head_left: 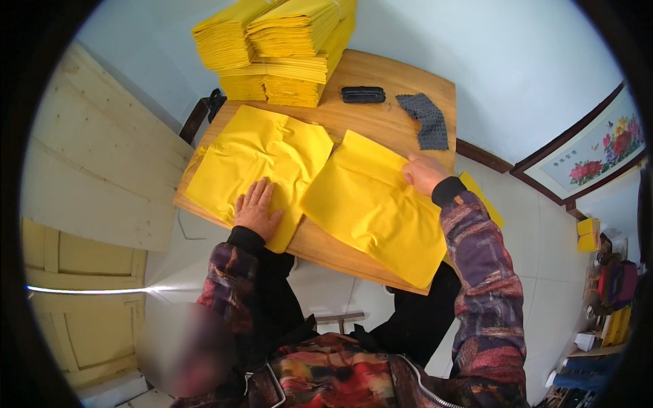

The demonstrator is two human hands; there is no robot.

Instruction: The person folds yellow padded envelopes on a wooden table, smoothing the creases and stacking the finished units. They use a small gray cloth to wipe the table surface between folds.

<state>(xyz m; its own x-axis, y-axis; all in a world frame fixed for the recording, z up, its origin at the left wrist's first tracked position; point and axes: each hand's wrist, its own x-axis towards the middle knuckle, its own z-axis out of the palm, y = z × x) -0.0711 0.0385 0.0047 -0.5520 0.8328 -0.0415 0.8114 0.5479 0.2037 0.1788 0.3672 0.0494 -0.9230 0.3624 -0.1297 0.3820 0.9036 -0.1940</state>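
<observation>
Two pieces of yellow, felt-like cloth lie side by side on the wooden table. On the left cloth piece [231, 160], which is creased, my left hand [257, 209] rests flat with its fingers spread. My right hand [423, 174] is closed at the upper right edge of the right cloth piece [360, 197]; its curled fingers pinch that edge. The lower end of this cloth is wrinkled and hangs past the table's near edge. Another bit of yellow cloth [481, 198] shows beyond my right wrist.
Tall bundles of folded yellow cloth [286, 64] stand at the table's far left corner. A black case [363, 94] and a grey textured cloth [427, 121] lie on the wooden table [381, 68]. A framed flower picture [592, 149] leans at the right; a wooden board [102, 156] stands at the left.
</observation>
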